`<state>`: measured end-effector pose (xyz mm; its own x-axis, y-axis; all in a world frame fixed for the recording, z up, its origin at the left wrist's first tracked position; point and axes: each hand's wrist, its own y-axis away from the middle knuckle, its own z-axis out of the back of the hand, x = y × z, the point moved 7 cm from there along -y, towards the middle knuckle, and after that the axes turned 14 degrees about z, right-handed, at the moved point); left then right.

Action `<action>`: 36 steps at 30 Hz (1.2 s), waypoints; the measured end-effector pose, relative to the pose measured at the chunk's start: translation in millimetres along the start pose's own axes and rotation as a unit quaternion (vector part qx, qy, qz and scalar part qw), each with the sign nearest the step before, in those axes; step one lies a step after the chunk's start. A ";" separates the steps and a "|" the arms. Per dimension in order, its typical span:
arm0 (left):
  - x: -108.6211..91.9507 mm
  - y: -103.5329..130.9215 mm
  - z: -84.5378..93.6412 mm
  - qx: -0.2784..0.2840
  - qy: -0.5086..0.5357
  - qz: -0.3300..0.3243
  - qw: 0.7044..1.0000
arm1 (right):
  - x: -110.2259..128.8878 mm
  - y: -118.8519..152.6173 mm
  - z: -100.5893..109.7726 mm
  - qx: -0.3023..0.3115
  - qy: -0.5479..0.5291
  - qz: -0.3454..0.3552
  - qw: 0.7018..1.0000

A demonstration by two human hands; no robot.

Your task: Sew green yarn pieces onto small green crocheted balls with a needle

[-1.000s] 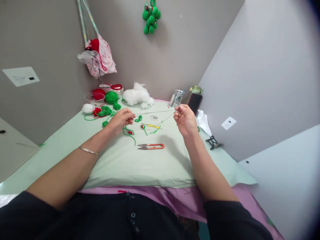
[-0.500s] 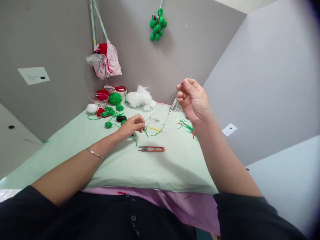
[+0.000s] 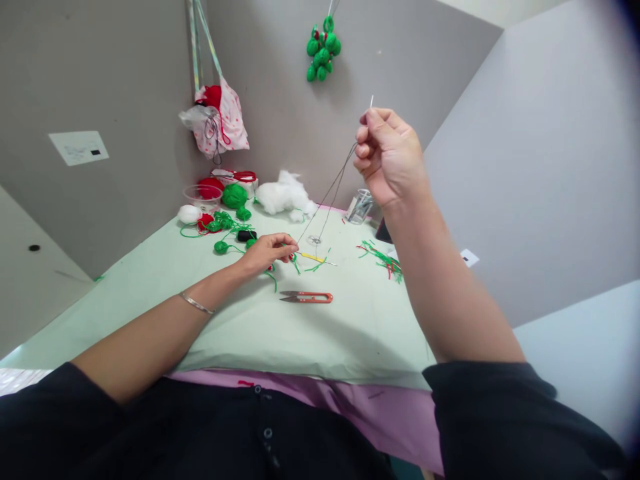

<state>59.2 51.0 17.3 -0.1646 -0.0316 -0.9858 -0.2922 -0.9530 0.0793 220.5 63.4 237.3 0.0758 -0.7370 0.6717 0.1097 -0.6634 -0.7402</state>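
Observation:
High over the right side of the table, my right hand (image 3: 393, 157) pinches a needle (image 3: 371, 101) whose tip sticks up above the fingers. Dark thread (image 3: 334, 183) runs in two strands from it down to the left. My left hand (image 3: 275, 252) is low over the table, its fingertips closed around the end of one strand. A small red and green crochet piece (image 3: 291, 257) shows partly at those fingertips; the rest is hidden. Just right of them lies a yellow-handled crochet hook (image 3: 313, 257). Orange thread snips (image 3: 307, 297) lie nearer to me.
Green yarn balls (image 3: 234, 195), a black spool (image 3: 247, 235) and a clear tub (image 3: 203, 198) sit at the left. White stuffing (image 3: 285, 195) and a clear cup (image 3: 359, 207) are at the back. Yarn scraps (image 3: 383, 260) lie right. A bag (image 3: 220, 120) and a green yarn cluster (image 3: 323, 53) hang on the wall.
My right hand has risen with the needle, drawing the thread up longer and tighter. My left hand has stayed nearly in place. The whole view has shifted slightly.

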 end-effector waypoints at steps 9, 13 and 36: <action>3.7 -3.6 0.2 -0.005 0.032 0.022 0.999 | -5.2 -20.2 7.2 -0.044 -0.053 -0.011 0.998; 2.9 -2.8 -2.5 0.017 0.113 0.044 0.993 | -9.5 -21.1 0.3 -0.053 -0.103 -0.026 0.993; 4.8 -8.6 11.5 -0.099 0.039 -0.015 0.994 | 2.9 -28.2 -38.5 -0.057 -0.187 -0.049 0.979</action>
<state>50.1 62.5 13.6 -0.0834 -0.0182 -0.9964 -0.1036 -0.9943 0.0268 179.5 74.9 258.9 0.4306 -0.5844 0.6877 0.0248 -0.7541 -0.6563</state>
